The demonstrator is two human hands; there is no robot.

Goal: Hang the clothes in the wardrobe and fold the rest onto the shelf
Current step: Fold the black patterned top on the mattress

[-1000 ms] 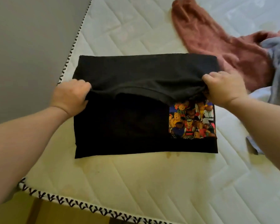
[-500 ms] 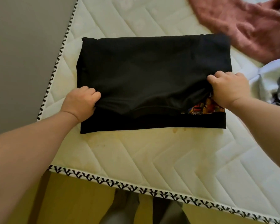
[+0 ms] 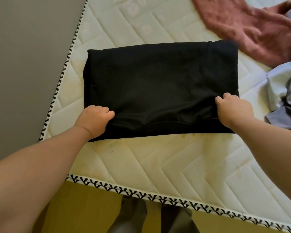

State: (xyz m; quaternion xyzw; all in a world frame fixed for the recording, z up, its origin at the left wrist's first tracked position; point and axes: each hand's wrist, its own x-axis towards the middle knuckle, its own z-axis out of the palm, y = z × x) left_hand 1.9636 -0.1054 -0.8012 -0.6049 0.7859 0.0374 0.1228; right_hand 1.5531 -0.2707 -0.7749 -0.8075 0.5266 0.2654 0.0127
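A black garment (image 3: 160, 84) lies folded into a rectangle on the white quilted mattress (image 3: 158, 162). My left hand (image 3: 95, 121) grips the folded-over edge at the near left corner, fingers curled into the cloth. At the near right corner my right hand (image 3: 233, 111) grips the same edge. Only a sliver of the garment's colourful print shows under my right hand.
A pink fleecy garment (image 3: 249, 29) lies at the far right of the mattress, and a pale grey-blue garment (image 3: 286, 91) is crumpled at the right edge. A grey wall (image 3: 23, 64) runs along the left. The mattress's patterned front edge (image 3: 158, 197) is near me, with yellow floor below.
Both hands have pulled the far half of the black garment toward me over the near half. The colourful print is now almost fully covered.
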